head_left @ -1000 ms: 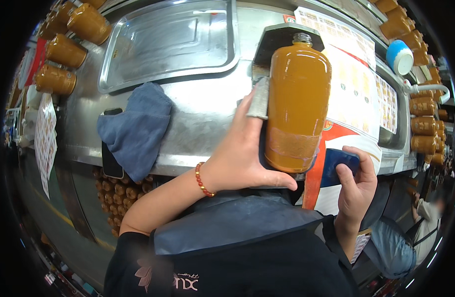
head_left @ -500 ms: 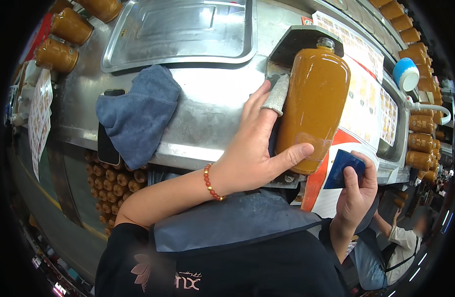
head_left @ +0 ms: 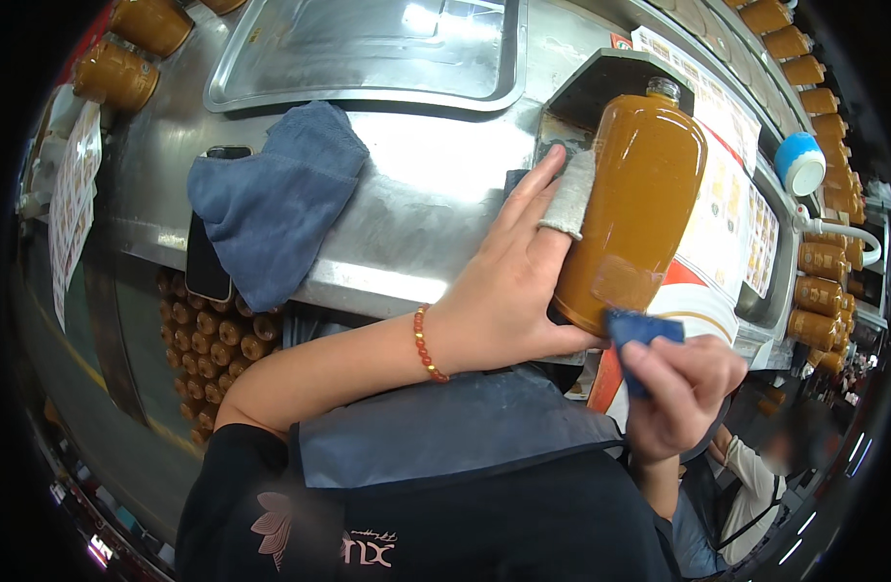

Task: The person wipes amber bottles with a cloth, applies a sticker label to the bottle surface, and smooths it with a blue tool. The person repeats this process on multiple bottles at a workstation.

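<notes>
left hand (head_left: 523, 291) bracing the tall amber plastic bottle (head_left: 634, 209) steady | right hand (head_left: 683, 393) at 5 o'clock pinching a small blue cloth (head_left: 642, 330), wiping its base

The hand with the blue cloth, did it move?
Yes. The right hand brought the blue cloth up and leftward onto the bottle's lower end.

Light: bright, cast from overhead | Glare: hot spots thrown on the steel tray (head_left: 368, 48) and tabletop (head_left: 436, 184) | Shadow: deep under the tabletop edge | Blur: right hand (head_left: 683, 393) smeared | Edges: bent, blackened by fisheye vignette
</notes>
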Motion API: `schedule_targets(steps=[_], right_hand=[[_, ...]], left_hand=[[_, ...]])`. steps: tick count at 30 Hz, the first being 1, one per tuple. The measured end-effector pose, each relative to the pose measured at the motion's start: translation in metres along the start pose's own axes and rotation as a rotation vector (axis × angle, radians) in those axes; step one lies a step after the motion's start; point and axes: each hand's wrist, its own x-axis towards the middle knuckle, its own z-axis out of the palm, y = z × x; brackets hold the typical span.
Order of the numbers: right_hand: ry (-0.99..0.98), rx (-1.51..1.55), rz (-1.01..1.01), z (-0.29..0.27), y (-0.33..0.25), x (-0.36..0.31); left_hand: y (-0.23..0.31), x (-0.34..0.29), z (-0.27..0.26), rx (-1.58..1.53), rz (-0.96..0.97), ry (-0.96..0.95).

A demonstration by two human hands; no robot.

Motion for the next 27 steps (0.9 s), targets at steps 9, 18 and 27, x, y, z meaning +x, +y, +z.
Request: schedule_targets(steps=[9,18,27], right_hand=[[0.103,0.148,0.208,-0.009,0.01,0.015],[-0.031,-0.08,0.061,-0.005,-0.005,0.018],[-0.208,-0.073,-0.19,-0.006,-0.014,0.038]], left_hand=[[0.004,-0.007,-0.008,-0.015,0.008,-0.036],[0.004,-0.011,-0.002,-0.061,-0.017,-0.015],[0.008,-0.008,0.0,0.038,-0.009,0.028]])
